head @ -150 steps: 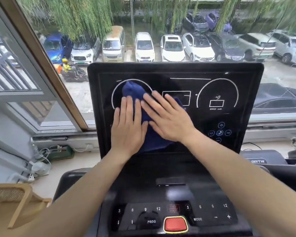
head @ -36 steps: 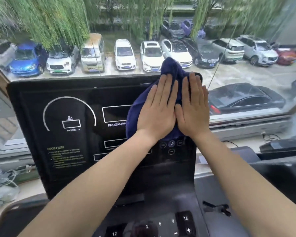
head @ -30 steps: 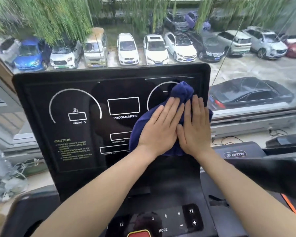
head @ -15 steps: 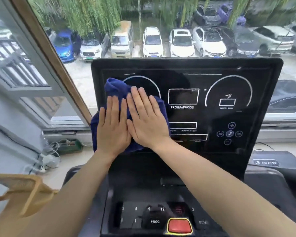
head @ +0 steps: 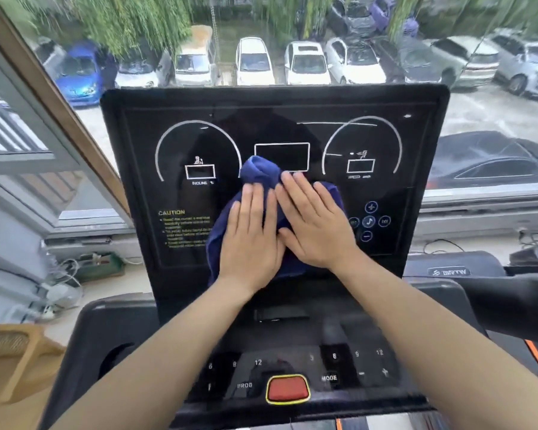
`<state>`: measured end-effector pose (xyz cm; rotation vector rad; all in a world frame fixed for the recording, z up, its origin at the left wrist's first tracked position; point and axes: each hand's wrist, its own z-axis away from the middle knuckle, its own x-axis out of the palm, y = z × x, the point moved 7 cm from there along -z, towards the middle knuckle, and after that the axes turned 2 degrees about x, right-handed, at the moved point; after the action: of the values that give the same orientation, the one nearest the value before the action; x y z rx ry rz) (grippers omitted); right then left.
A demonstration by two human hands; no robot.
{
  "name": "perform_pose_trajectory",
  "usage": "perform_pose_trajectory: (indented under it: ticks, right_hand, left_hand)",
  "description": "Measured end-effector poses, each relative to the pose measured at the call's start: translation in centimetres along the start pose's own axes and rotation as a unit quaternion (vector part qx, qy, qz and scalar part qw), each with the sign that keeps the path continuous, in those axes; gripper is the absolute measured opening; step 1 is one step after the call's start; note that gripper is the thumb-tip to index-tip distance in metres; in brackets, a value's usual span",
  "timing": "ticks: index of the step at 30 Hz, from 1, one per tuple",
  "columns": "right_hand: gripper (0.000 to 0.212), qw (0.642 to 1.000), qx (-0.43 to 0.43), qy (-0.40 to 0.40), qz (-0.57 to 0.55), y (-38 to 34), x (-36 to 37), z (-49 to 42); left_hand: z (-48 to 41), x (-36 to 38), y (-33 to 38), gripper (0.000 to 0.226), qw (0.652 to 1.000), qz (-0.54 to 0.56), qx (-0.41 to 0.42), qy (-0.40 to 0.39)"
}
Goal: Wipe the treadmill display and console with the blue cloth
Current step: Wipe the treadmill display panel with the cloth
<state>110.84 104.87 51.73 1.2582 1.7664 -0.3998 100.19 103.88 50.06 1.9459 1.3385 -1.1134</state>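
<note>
The black treadmill display stands upright in front of me, with two white arcs and a central rectangle. A dark blue cloth is bunched against its lower middle. My left hand and my right hand lie flat on the cloth side by side, fingers stretched out, pressing it onto the screen. The cloth covers the lower centre markings. Below, the console carries number keys and a red stop button.
A large window is right behind the display, with parked cars outside. A wooden chair stands at lower left. Cables and a small fan lie on the sill at left. A second treadmill is at right.
Both hands have slid the cloth rightwards from the display's left side to its lower middle. A second ago it was at the right side.
</note>
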Motion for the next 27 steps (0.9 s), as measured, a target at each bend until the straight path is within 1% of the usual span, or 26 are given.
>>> perform_pose_trajectory:
  ticks: [3, 6, 8, 10, 13, 15, 17, 20, 24, 25, 27]
  right_hand:
    - [0.073, 0.997, 0.076, 0.001, 0.001, 7.3, -0.6, 3.8]
    - [0.074, 0.989, 0.149, -0.019, 0.001, 11.1, -0.2, 8.3]
    - [0.075, 0.981, 0.191, -0.038, -0.007, 11.2, 0.5, 10.8]
    - [0.074, 0.975, 0.213, -0.062, -0.025, 9.7, 1.4, 12.7]
    - [0.074, 0.978, 0.182, -0.099, -0.039, 6.0, 2.3, 12.9]
    - [0.075, 0.985, 0.130, -0.105, -0.041, 3.1, 2.4, 11.1]
    - [0.076, 0.992, 0.072, -0.095, -0.046, -0.1, 2.2, 8.2]
    - [0.077, 0.994, 0.004, -0.096, -0.050, -5.9, 1.9, 2.4]
    - [0.078, 0.991, -0.052, -0.110, -0.057, -14.9, 2.2, -3.5]
    - [0.077, 0.989, -0.060, -0.119, -0.056, -16.7, 2.5, -3.9]
    - [0.076, 0.986, -0.068, -0.141, -0.049, -18.7, 3.3, -3.6]
  left_hand:
    - [-3.6, 0.4, 6.8, 0.070, 0.998, 0.004, 0.067, -0.006]
    - [-4.2, 2.0, 12.2, 0.068, 0.991, -0.027, 0.130, -0.022]
    - [-2.9, 3.3, 13.9, 0.068, 0.984, -0.047, 0.165, -0.043]
    - [-1.0, 4.1, 13.8, 0.069, 0.978, -0.060, 0.193, -0.056]
    - [1.6, 4.3, 10.7, 0.071, 0.976, -0.061, 0.201, -0.064]
    - [3.0, 3.8, 7.2, 0.071, 0.978, -0.058, 0.187, -0.071]
    - [4.1, 2.8, 3.0, 0.072, 0.983, -0.055, 0.161, -0.074]
    - [5.7, 0.9, -4.0, 0.072, 0.992, -0.050, 0.086, -0.073]
    - [9.4, -0.6, -12.3, 0.073, 0.993, -0.067, -0.040, -0.090]
    - [10.5, -0.7, -13.5, 0.073, 0.991, -0.065, -0.063, -0.094]
    - [12.4, -0.5, -14.3, 0.075, 0.989, -0.063, -0.078, -0.108]
